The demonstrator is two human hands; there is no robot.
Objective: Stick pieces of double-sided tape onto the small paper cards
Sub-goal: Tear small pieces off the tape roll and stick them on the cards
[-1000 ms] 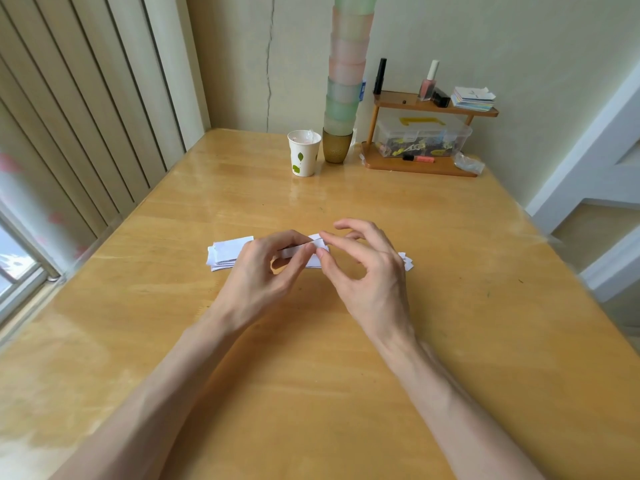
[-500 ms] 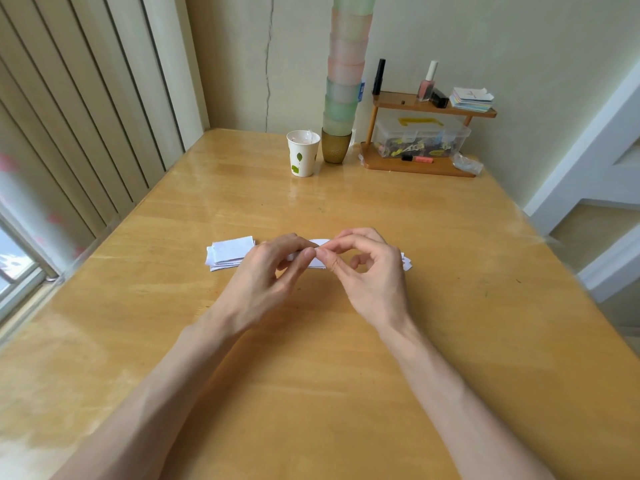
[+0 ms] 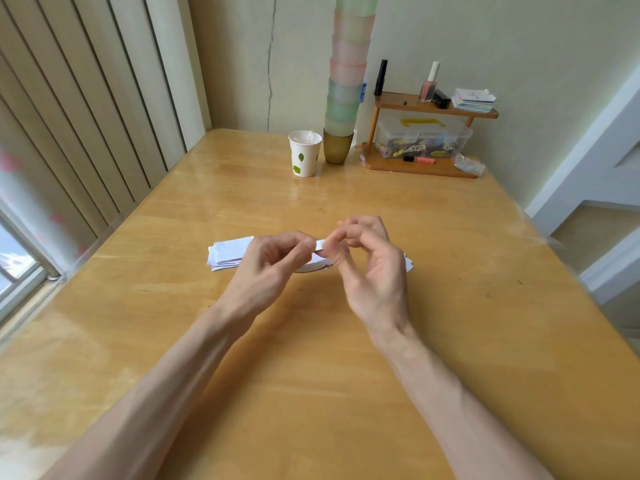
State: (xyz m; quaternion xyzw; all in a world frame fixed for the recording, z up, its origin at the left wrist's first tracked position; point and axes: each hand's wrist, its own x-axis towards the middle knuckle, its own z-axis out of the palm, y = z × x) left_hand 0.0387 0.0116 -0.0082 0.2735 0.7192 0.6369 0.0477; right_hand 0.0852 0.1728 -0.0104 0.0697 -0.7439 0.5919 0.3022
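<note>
since half a second ago the right hand (image 3: 375, 271) has loosened, fingers blurred at the strip's (image 3: 320, 244) right end; cannot tell if it pinches; left hand (image 3: 273, 263) pinches the strip above the cards (image 3: 230, 251) mid-table; probably light, floppy, sticky; take by the edges.
</note>
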